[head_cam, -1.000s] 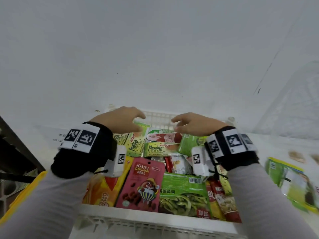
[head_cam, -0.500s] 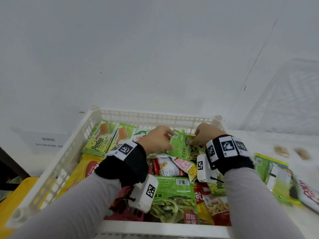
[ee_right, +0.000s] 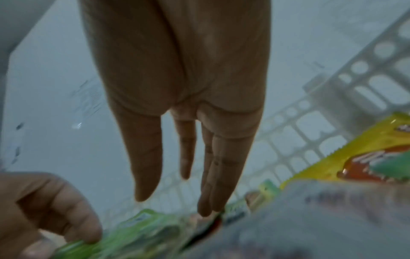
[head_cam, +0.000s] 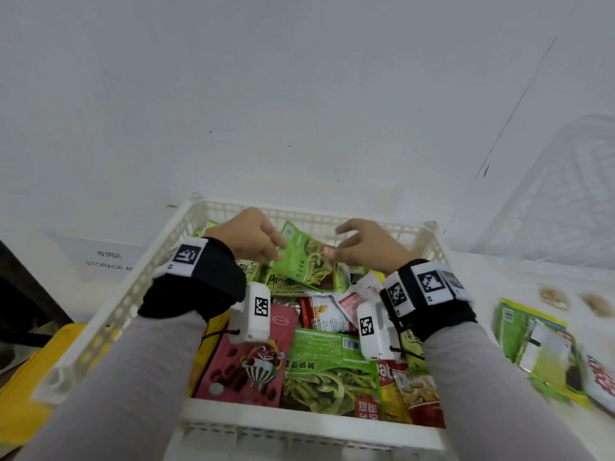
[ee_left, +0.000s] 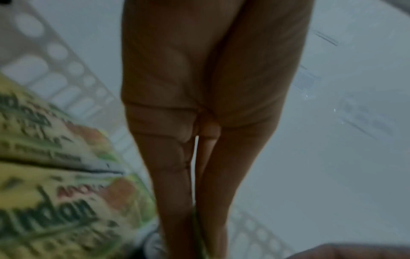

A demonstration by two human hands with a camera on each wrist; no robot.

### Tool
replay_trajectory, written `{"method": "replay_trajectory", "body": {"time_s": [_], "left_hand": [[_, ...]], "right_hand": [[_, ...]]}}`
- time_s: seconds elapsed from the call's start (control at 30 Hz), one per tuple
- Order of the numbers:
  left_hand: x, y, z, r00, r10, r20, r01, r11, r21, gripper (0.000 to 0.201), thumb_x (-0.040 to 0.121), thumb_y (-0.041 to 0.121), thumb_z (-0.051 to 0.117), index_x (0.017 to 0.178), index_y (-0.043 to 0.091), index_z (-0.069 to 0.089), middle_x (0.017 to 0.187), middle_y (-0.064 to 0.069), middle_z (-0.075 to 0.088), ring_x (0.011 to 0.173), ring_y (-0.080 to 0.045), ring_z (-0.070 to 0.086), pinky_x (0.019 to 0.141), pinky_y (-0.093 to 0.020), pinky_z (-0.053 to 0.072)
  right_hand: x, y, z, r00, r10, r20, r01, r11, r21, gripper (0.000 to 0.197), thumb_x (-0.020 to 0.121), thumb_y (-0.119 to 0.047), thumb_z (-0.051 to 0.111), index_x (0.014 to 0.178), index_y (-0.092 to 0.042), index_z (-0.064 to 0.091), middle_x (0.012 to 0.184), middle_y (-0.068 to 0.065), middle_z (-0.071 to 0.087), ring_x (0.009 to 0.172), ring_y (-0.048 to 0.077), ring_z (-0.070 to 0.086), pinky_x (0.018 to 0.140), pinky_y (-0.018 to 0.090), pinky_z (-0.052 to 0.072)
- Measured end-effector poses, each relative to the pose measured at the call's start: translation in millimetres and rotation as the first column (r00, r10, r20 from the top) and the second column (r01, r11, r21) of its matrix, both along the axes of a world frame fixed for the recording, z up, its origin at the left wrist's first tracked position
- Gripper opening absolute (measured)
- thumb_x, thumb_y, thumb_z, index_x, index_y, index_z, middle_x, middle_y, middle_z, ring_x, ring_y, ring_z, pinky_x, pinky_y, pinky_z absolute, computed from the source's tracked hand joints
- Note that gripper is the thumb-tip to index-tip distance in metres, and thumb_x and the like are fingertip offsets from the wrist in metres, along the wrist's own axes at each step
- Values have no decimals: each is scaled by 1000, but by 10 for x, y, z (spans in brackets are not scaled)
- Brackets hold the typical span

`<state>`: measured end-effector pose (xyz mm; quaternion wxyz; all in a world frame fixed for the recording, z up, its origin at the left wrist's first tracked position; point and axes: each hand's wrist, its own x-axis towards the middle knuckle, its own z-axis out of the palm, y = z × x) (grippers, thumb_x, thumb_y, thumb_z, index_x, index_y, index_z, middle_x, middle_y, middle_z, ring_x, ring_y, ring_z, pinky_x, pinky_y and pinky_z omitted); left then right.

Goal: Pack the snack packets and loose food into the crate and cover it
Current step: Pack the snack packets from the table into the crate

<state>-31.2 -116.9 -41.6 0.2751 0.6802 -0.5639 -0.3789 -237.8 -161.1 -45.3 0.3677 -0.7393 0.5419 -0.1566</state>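
Observation:
The white slotted crate holds several snack packets lying flat, among them a pink cocoa-ball pouch and Pandan packets. My left hand pinches the upper left edge of a small green packet and holds it tilted above the pile near the crate's far wall. The right wrist view shows the same pinch on the green packet. My right hand hovers at the packet's right side with straight, spread fingers and holds nothing.
More green and yellow packets and two loose brown snacks lie on the white table to the crate's right. A translucent slotted cover leans at the far right. A yellow object sits left of the crate.
Half a second ago both hands gripped the green packet low in the crate. The left hand has since lifted it, and the right hand has let go and spread its fingers.

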Motion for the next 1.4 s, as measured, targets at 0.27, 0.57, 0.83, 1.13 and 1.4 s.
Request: {"method": "replay_trajectory", "body": {"time_s": [0.27,0.57,0.83,1.13,1.4], "left_hand": [[-4,-26,-166,813,-203,546,147,979,144,68,70,23,81,128,19,45,115,-4,56,95,-22,58,75,-28,44],[-91,-89,-210,706,-350,615,273,937,219,76,78,30,73,142,15,34,146,-5,37,131,-24,39,106,-37,36],[-129,-83,-198,600,-313,736,284,944,171,56,85,2,51,138,14,40,142,-10,44,129,-26,42,103,-34,37],[-865,36,207,721,-425,547,523,852,-28,24,86,16,60,110,14,62,87,8,60,88,-17,62,74,-27,48],[-1411,13,-66,536,-541,649,609,780,147,26,83,16,67,99,1,54,87,-10,53,94,-31,58,70,-37,45]], "right_hand": [[325,291,-13,750,403,-525,-483,875,-18,60,90,-42,58,138,-11,41,133,12,50,118,26,49,94,33,40],[279,228,-55,643,501,-580,-493,849,188,73,93,-50,46,150,-24,9,157,15,1,141,35,18,112,54,21],[-8,141,87,942,324,-93,-310,941,135,42,94,-19,55,135,-15,50,132,5,54,112,11,53,95,24,41],[-455,100,361,903,102,-418,-105,994,17,51,81,3,60,127,-20,56,132,5,54,117,20,54,93,31,46],[-521,123,9,823,-36,-567,21,999,-33,20,83,-4,59,102,-6,65,105,11,65,92,26,61,72,30,46]]}}
